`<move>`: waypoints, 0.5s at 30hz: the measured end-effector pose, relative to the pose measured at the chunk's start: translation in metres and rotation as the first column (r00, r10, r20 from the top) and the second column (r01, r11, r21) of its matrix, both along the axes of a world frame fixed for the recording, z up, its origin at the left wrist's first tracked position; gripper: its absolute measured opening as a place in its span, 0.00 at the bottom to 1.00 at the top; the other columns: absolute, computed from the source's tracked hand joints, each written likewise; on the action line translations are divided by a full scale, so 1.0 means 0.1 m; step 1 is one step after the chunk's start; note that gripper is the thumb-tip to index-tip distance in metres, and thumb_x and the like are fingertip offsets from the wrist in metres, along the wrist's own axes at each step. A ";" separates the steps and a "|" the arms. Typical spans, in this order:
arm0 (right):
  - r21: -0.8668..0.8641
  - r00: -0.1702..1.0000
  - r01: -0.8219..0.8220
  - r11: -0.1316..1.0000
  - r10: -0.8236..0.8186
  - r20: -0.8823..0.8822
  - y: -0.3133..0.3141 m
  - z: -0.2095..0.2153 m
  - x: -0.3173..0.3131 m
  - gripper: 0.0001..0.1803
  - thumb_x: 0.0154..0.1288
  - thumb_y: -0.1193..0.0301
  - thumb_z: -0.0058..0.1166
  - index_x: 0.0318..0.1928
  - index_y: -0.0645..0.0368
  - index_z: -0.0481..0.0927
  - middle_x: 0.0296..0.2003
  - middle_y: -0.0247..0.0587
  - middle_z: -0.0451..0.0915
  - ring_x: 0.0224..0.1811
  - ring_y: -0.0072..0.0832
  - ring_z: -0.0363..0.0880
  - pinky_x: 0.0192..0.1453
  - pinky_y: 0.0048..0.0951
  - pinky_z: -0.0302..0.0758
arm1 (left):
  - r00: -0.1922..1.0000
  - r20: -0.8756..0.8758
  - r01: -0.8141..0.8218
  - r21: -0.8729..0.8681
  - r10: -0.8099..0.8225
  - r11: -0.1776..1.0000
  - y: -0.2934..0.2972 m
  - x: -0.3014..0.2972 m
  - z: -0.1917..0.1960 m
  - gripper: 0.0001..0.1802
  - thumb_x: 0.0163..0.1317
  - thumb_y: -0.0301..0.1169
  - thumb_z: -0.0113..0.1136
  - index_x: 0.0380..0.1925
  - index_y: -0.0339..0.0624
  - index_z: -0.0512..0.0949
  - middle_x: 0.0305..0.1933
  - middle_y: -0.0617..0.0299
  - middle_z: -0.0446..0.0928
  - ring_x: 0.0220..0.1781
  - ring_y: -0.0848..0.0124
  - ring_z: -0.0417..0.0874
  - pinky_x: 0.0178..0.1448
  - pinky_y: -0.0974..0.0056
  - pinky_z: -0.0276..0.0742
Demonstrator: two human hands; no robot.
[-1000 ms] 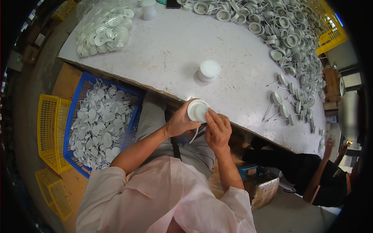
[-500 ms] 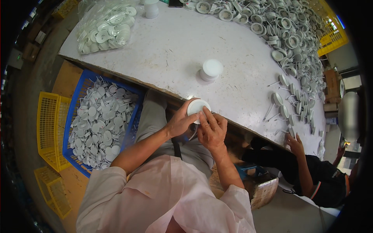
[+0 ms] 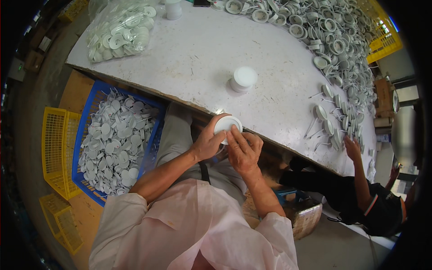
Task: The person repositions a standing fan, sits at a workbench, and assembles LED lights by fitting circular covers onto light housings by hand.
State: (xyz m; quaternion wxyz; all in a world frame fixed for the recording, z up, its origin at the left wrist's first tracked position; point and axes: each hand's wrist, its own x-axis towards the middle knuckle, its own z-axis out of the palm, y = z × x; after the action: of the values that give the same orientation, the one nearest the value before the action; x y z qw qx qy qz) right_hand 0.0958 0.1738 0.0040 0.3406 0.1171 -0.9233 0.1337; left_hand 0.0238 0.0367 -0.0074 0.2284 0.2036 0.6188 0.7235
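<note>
Your left hand (image 3: pixel 206 143) gripped a round white plastic fitting (image 3: pixel 227 125) from its left side, holding it just below the near edge of the white counter (image 3: pixel 180 58), above your lap. Your right hand (image 3: pixel 244 152) pressed its fingertips (image 3: pixel 233 133) onto the fitting's face, thumb hidden beneath. On the counter beyond stood a white cylindrical stack (image 3: pixel 243 79). A blue crate (image 3: pixel 92 108) of similar white parts sat on the floor to your left, and another person's hand (image 3: pixel 353 148) reached the counter's right end.
</note>
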 end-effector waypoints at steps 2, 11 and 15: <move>0.030 1.000 0.022 0.999 -0.021 -0.011 0.02 0.03 0.01 0.17 0.47 0.72 0.60 0.41 0.57 0.81 0.47 0.35 0.80 0.43 0.30 0.72 0.46 0.30 0.65 | 1.000 -0.018 -0.005 -0.013 0.005 1.000 0.05 0.00 -0.05 0.22 0.63 0.27 0.44 0.58 0.36 0.62 0.49 0.53 0.73 0.49 0.69 0.75 0.55 0.65 0.71; -0.306 0.982 0.189 0.933 -0.187 0.038 0.39 0.04 0.00 0.18 0.47 0.75 0.61 0.42 0.55 0.79 0.47 0.43 0.75 0.44 0.42 0.74 0.48 0.39 0.72 | 0.817 0.475 -0.463 0.201 0.327 0.863 -0.60 -0.50 -0.57 0.19 0.67 0.34 0.45 0.55 0.35 0.67 0.51 0.54 0.74 0.52 0.64 0.77 0.57 0.62 0.71; -0.486 0.690 0.692 0.534 -0.687 0.229 1.51 -0.12 0.19 0.11 0.55 0.74 0.59 0.40 0.61 0.79 0.33 0.41 0.78 0.34 0.31 0.76 0.36 0.27 0.73 | 0.610 0.398 -0.700 -0.134 0.685 0.701 -1.82 -0.82 -0.98 0.20 0.65 0.38 0.49 0.55 0.42 0.69 0.51 0.57 0.74 0.51 0.65 0.77 0.55 0.61 0.71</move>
State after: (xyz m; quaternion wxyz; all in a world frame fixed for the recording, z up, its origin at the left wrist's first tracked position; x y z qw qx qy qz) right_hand 0.1149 0.3253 -0.0082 0.3789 -0.3567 -0.8190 0.2417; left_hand -0.0583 -0.1452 -0.1057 0.0545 -0.2072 0.5720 0.7918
